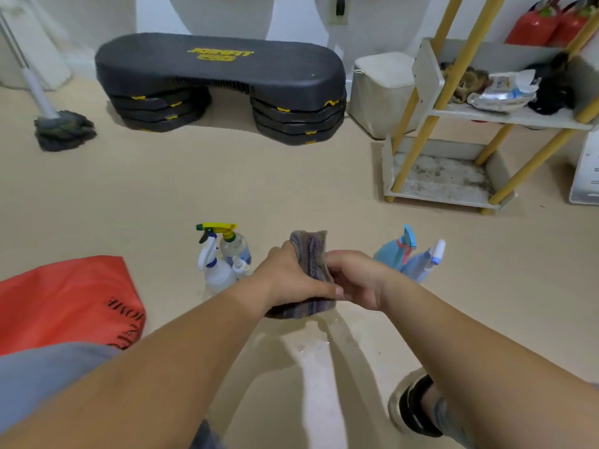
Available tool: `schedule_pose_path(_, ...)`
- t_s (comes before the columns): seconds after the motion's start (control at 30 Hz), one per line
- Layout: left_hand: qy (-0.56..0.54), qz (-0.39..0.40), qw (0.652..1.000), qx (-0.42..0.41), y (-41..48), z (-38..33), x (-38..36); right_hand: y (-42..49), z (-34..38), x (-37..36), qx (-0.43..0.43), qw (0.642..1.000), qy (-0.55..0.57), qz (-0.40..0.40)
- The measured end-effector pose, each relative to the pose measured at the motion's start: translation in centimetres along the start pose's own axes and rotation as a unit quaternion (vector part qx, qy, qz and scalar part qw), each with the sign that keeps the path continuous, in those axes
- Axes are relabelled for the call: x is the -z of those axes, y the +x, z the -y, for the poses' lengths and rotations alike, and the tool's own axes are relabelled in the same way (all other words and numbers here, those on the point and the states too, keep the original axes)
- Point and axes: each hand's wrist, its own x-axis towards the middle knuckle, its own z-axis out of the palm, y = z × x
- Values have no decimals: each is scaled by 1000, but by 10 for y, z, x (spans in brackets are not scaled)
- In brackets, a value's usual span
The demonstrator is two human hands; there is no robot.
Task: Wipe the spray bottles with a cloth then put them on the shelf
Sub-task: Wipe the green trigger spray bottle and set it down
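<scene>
A striped purple-grey cloth (309,254) is held upright between both hands above the floor. My left hand (291,280) grips its left side and lower end. My right hand (356,277) grips its right side; whatever lies inside the cloth is hidden. Left of my hands stand a clear bottle with a yellow-green trigger (231,243) and a white bottle with a blue-white trigger (215,273). Right of my hands stand two blue spray bottles (397,252), (424,264). The white shelf with yellow posts (444,183) stands at the back right; its bottom tier is bare and stained.
A black stepper platform (220,79) sits at the back. A mop (63,128) leans at far left. A red bag (64,296) lies at my left. A white bin (382,92) stands beside the shelf. The shelf's middle tier holds packets and rags (505,89). My foot (418,406) is at lower right.
</scene>
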Motion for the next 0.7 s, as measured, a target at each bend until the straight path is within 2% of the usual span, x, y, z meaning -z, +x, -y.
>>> schedule_pose_path(0.2, -57, 28, 998, -27, -38, 47, 31, -1, 11, -79, 31, 991, -116, 58)
schedule_pose_path(0.3, -71, 18, 997, 17, -47, 67, 45, 4, 16, -102, 34, 979, -192, 64)
schedule_pose_path(0.4, -92, 7, 993, 68, -52, 81, 61, 18, 25, -112, 37, 960, -276, 15)
schedule_pose_path(0.53, -146, -68, 980, 116, -43, 86, 84, 46, 41, -127, 56, 933, -351, -51)
schedule_pose_path(0.7, -226, -112, 958, 134, -30, 89, 98, 97, 65, -138, 90, 913, -392, -70)
